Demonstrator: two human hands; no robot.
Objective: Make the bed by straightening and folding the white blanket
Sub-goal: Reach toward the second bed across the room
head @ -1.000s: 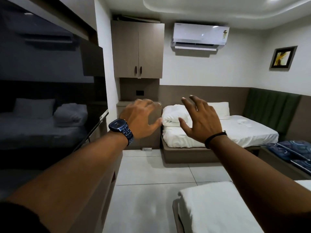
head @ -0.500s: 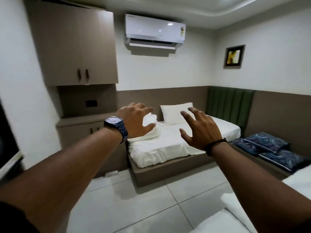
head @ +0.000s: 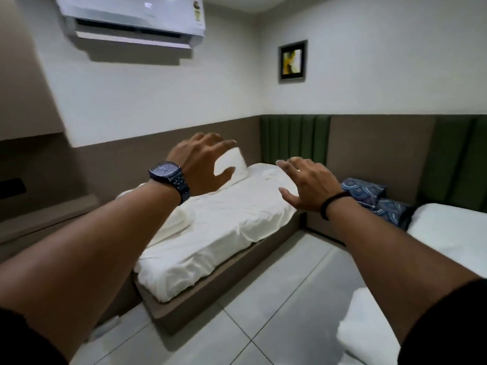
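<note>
1. Your left hand (head: 204,164) and right hand (head: 305,184) are both stretched out in front of you at mid-frame, fingers spread apart and holding nothing. They look raised in readiness, a reach toward the bed (head: 210,299) and not a grip on anything.
2. The white blanket (head: 224,227) lies over that bed in the centre of the frame, wrinkled, with a bunched fold at its left edge. Neither hand touches it; both are well apart from it, so the straightening has not begun.
3. A white pillow (head: 232,162) stands at the far end, partly hidden behind your left hand.
4. Pale floor tiles (head: 276,299) fill the lower middle. An air conditioner (head: 131,19) sits at the upper left, a framed picture (head: 292,60) at the upper centre-right, green padded panels (head: 295,138) behind the bed, and blue patterned cushions (head: 374,196) and a second white bed (head: 453,233) at right.
</note>
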